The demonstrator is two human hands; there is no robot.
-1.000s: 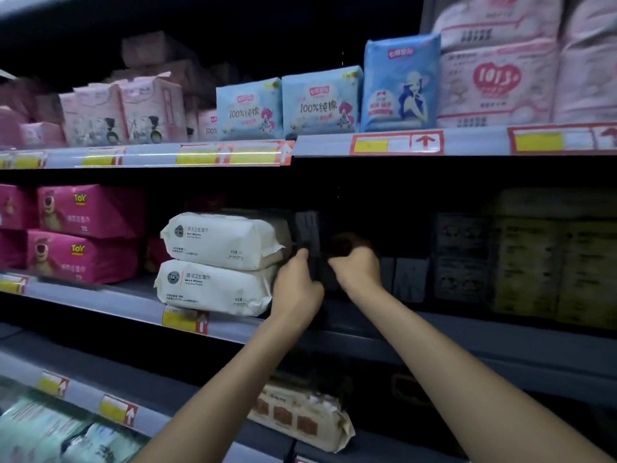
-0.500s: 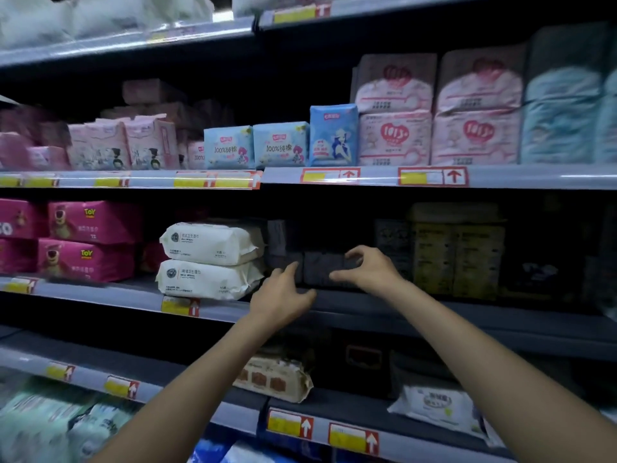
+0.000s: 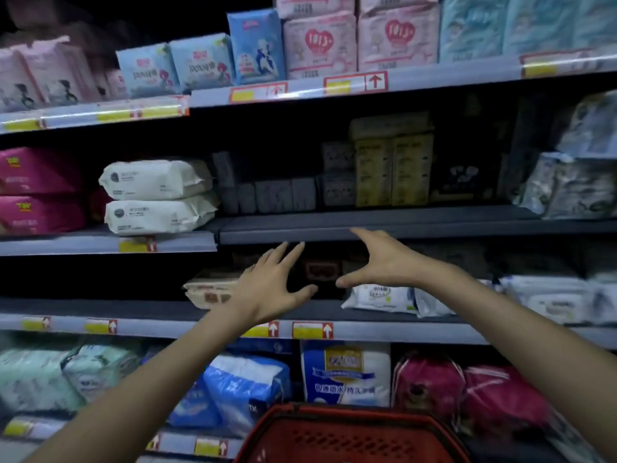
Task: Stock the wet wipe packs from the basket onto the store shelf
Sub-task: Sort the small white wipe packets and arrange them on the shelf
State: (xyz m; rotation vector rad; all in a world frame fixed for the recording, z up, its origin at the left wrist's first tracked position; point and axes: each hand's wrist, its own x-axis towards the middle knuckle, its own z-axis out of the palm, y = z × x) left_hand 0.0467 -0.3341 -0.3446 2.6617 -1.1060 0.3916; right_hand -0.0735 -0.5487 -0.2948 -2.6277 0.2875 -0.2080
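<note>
Both my hands hover empty in front of the store shelf [image 3: 367, 228], fingers spread. My left hand [image 3: 270, 282] and my right hand [image 3: 377, 262] face each other just below the dark shelf edge. Small dark wet wipe packs [image 3: 273, 195] stand in a row deep on that shelf. Left of them two white wet wipe packs [image 3: 157, 197] lie stacked. The red basket [image 3: 344, 432] shows its rim at the bottom; its contents are out of sight.
Pink packs [image 3: 36, 192] fill the shelf's left end, yellow boxes [image 3: 394, 172] and pale bags [image 3: 574, 185] its right. One shelf down lie a beige pack [image 3: 207, 290] and white wipe packs [image 3: 380, 295]. Blue and pink pads line the top shelf [image 3: 334, 88].
My hands let go of the dark packs and pulled back and down, away from the shelf. The view dropped, bringing the red basket into sight.
</note>
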